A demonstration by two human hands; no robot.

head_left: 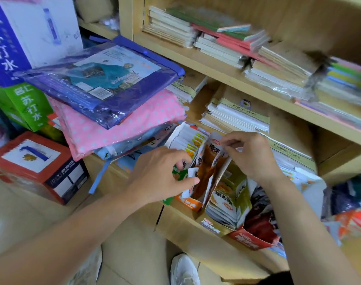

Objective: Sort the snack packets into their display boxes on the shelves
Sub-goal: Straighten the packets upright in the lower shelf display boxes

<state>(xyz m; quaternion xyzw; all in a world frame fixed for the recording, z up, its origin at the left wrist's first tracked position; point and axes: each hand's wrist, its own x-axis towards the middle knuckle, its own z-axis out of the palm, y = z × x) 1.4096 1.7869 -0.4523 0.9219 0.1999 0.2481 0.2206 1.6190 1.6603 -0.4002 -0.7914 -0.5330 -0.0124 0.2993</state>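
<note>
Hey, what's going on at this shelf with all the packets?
A person is sorting snacks on a low wooden shelf. Both hands are on the brown snack packets standing in the orange display box: the left hand grips them low down, the right hand pinches one at its top. The gold box and red box alongside hold packets.

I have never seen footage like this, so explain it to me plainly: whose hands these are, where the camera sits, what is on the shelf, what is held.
There is no machine here. A person wears a camera on the head, so this single picture looks down at their own bare hands. The left hand and the right hand both grip brown snack packets at an orange display box on a low wooden shelf. Beside it stand a gold box and a red box, also holding packets. Stacks of notebooks lie on the shelves above.
</note>
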